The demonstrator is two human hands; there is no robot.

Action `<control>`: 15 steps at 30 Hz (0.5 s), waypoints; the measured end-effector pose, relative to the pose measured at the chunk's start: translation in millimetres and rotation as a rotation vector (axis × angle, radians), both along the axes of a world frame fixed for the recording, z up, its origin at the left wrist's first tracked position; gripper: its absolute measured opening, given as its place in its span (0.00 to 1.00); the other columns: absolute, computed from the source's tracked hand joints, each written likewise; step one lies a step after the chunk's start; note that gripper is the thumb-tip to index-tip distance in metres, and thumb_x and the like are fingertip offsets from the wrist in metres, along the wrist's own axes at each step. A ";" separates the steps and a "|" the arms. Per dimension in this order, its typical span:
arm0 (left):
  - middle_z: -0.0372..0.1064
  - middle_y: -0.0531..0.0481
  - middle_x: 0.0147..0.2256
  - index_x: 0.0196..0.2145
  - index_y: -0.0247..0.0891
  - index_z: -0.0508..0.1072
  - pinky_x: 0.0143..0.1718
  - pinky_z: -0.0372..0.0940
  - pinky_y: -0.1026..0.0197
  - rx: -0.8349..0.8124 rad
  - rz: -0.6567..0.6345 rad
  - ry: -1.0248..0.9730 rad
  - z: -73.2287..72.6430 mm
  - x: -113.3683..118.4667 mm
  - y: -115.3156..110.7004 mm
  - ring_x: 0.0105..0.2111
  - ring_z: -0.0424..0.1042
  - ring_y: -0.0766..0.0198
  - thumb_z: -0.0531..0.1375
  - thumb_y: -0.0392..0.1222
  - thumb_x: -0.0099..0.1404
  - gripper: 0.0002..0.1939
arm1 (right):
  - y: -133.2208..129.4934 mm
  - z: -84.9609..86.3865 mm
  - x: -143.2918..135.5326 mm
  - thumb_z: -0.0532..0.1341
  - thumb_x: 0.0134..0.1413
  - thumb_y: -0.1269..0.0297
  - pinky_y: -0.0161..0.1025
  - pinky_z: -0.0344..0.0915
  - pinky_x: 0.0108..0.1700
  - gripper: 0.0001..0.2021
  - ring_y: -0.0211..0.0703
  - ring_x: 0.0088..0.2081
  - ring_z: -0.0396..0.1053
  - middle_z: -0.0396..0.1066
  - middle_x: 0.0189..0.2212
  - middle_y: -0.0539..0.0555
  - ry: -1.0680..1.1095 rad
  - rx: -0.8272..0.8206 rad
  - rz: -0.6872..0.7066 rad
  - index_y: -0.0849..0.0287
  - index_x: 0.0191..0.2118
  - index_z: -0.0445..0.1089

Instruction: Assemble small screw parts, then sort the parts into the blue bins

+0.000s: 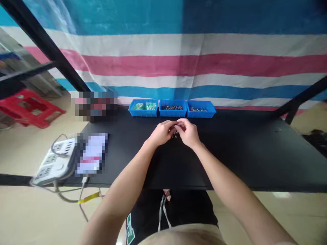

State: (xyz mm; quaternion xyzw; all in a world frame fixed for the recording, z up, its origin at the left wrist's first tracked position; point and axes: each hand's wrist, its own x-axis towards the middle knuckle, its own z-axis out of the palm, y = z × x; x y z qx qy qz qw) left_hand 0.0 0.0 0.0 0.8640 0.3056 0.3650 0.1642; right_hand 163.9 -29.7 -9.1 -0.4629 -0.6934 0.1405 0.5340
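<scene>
My left hand (163, 132) and my right hand (188, 132) meet over the black table (173, 166), fingertips pinched together. Whatever sits between the fingers is too small and too hidden to name. Right below them lies a little cluster of small shiny metal pieces (175, 135), partly covered by my hands. Just beyond stand three blue bins side by side. Small clear-and-green packets fill the left bin (143, 114); many small brownish metal parts lie in the middle bin (172, 113); thin silvery metal parts are in the right bin (201, 114).
A white power strip (55, 161) with cables hangs at the table's left edge, beside a blurred-out flat item (92, 153). Another pixelated object (97, 105) is at the back left. Black frame posts rise at both sides, before a striped sheet (153, 64). A red stool (30, 109) stands left.
</scene>
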 end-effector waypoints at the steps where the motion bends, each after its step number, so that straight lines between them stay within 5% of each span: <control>1: 0.74 0.44 0.39 0.50 0.34 0.72 0.38 0.68 0.62 0.008 -0.005 -0.005 0.1 0.0 -0.2 0.35 0.73 0.63 0.56 0.34 0.66 0.15 | -1.2 0.9 -0.7 0.60 0.57 0.57 0.40 0.73 0.36 0.11 0.45 0.32 0.77 0.78 0.33 0.55 0.004 -0.003 -0.006 0.56 0.42 0.67; 15: 0.76 0.50 0.33 0.39 0.37 0.74 0.35 0.68 0.64 -0.076 0.156 -0.200 2.2 1.4 -0.6 0.30 0.73 0.66 0.60 0.37 0.64 0.06 | -6.7 5.5 -3.7 0.59 0.55 0.61 0.38 0.71 0.33 0.09 0.43 0.31 0.74 0.78 0.33 0.55 -0.049 -0.089 -0.014 0.58 0.40 0.72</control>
